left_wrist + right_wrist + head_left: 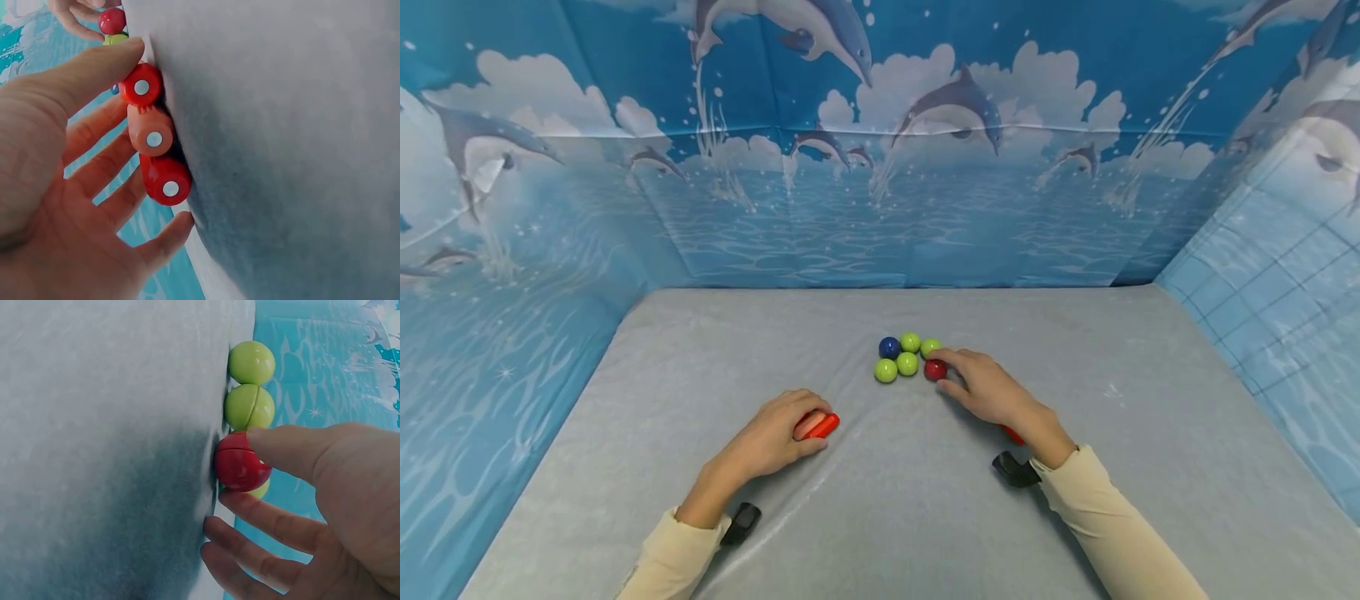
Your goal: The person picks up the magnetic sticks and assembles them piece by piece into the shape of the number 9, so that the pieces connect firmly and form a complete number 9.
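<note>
My left hand (778,433) curls over a row of short toy rods, thumb on one side and fingers on the other. A red rod (823,426) lies on the near side; an orange rod (150,134) and another red rod (167,184) sit beside it, each end bearing a white disc. With thumb and index finger my right hand (992,390) pinches a glossy red ball (240,464) at the right of a ball cluster. Right against it is a green ball (931,347), partly covered by the fingers.
More green balls (907,364) and a dark blue ball (889,347) make up the cluster on the grey cloth (880,517). Under my right wrist shows part of a red piece (1013,435). Dolphin-printed sheets (887,225) enclose the back and sides.
</note>
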Demonstrator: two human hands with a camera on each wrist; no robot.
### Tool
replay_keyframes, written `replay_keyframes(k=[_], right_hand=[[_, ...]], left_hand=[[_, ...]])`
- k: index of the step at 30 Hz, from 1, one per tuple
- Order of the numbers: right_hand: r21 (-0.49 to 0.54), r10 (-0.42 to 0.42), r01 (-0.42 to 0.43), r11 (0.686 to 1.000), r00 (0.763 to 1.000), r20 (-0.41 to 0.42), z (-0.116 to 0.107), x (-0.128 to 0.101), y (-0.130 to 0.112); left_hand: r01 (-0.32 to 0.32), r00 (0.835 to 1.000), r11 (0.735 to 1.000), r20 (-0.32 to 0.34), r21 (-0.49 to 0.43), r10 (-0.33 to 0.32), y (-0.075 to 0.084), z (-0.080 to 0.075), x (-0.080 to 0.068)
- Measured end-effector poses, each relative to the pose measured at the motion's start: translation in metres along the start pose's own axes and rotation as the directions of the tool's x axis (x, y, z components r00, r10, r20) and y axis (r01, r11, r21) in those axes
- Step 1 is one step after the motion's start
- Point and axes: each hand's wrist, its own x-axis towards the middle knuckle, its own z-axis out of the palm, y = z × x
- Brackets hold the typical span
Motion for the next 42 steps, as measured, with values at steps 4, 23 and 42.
replay_keyframes(k=[4,23,42], right_hand=[[-0.024,-0.005,0.004,1.000,1.000,-0.018,0.000,0.000,-0.001],[-0.047,-0.016,0.014,0.999,0.999,-0.028,0.003,-0.016,-0.007],[-0.039,-0.007,0.007,0.999,1.000,0.021,0.003,-0.027,-0.011]], left_hand=[[0.013,1.000,1.000,-0.019,0.018,-0.013,0.002,0.001,0.002],[0.032,0.998,0.996,-0.059,0.079,-0.027,0.013,0.006,0.012],[0.029,0.995,0.999,-0.091,-0.015,-0.030,0.038,0.009,0.036]])
